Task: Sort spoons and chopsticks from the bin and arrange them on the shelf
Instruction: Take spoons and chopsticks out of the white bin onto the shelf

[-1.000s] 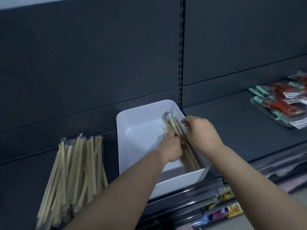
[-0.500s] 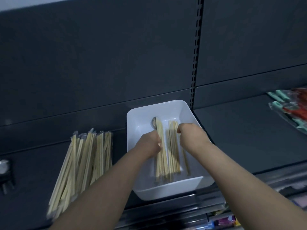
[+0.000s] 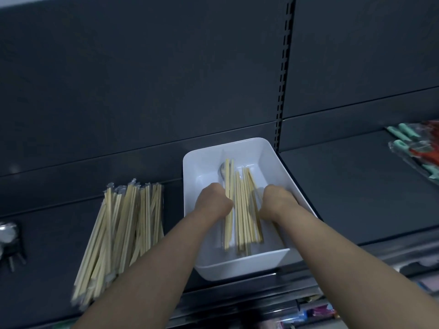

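Both hands are down inside the white bin (image 3: 240, 263), which sits on the dark shelf (image 3: 344, 198) with its near end hanging over the front edge. The left hand (image 3: 212, 203) is curled and pinching a pair of wrapped chopsticks (image 3: 228, 200), tipped up a little apart from the rest. The right hand (image 3: 276, 201) is closed loosely against the right side of the remaining bundle of chopsticks (image 3: 247, 210); its fingers are tucked under, so I cannot tell for sure what it grips. A spoon (image 3: 222, 170) peeks out at the far end of the bin, its bowl just beside the lifted pair. Over to the left, a sorted pile of chopsticks (image 3: 123, 231) lies fanned on the shelf, and metal spoons (image 3: 8, 232) show blurred at the far-left edge. Packaged goods (image 3: 418, 150) lie well apart on the right.
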A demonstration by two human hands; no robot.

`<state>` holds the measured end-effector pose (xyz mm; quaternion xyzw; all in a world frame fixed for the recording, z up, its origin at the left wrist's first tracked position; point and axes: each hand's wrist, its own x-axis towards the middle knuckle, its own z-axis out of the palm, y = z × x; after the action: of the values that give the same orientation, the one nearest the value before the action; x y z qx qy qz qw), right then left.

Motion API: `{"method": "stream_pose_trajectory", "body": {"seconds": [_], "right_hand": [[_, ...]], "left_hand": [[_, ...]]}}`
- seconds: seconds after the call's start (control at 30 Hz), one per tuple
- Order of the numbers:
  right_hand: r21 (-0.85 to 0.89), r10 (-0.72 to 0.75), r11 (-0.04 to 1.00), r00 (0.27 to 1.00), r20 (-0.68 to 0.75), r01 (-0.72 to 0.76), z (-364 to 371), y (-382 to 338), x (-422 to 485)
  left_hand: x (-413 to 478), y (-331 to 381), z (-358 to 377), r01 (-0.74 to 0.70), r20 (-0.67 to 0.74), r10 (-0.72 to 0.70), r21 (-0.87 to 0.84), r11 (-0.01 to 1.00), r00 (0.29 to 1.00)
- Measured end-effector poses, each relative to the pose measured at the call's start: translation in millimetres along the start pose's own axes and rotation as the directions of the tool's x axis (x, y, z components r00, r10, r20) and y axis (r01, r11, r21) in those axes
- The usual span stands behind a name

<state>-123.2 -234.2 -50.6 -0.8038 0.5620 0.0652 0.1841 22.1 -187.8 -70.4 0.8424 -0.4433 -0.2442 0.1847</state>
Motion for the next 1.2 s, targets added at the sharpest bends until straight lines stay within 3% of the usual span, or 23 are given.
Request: {"method": "stream_pose_trajectory", "body": {"seconds": [0.1, 0.3, 0.43, 0.53, 0.67, 0.77, 0.83, 0.97, 1.2], "right_hand": [[0.083, 0.014, 0.996, 1.000, -0.016, -0.013, -2, 0, -1], [0.255, 0.022, 0.967, 0.999, -0.047, -0.009, -4, -1, 5], [0.261, -0.017, 0.965, 1.000, -0.009, 0.019, 2, 0, 10], [0.249, -0.050, 0.967, 0.999, -0.011, 0.051, 5, -2, 13], [0.271, -0.097, 0.956, 0.992, -0.083, 0.116, 1, -3, 13], [0.315, -0.108, 0.933, 0.971, -0.213, 0.173, -14, -14, 8], [0.314, -0.142, 0.919, 0.943, -0.300, 0.238, -24, -35, 2], [0.276, -0.292, 0.874, 0.885, -0.362, 0.401, -26, -108, -19], [0.170, -0.459, 0.855, 0.868, -0.190, 0.490, 38, -214, -38]], "left_hand": [[-2, 4, 2, 0.001, 0.005, -0.001, -0.018, 1.000, 1.000], [-5, 6, 5, 0.021, -0.088, -0.001, 0.234, 0.972, 0.996], [-5, 5, 4, 0.060, -0.064, -0.044, 0.288, 0.956, 0.997], [-5, 8, 1, 0.041, -0.103, -0.023, 0.178, 0.983, 0.994], [-10, 22, -15, 0.005, -0.146, -0.025, -0.138, 0.990, 0.989], [-21, 22, -45, -0.070, -0.241, -0.038, -0.424, 0.903, 0.970], [-26, 9, -67, -0.092, -0.327, -0.099, -0.522, 0.848, 0.940], [-38, -42, -104, -0.031, -0.438, -0.217, -0.492, 0.870, 0.873], [-73, -173, -141, 0.199, -0.326, -0.289, -0.283, 0.938, 0.900]]}}
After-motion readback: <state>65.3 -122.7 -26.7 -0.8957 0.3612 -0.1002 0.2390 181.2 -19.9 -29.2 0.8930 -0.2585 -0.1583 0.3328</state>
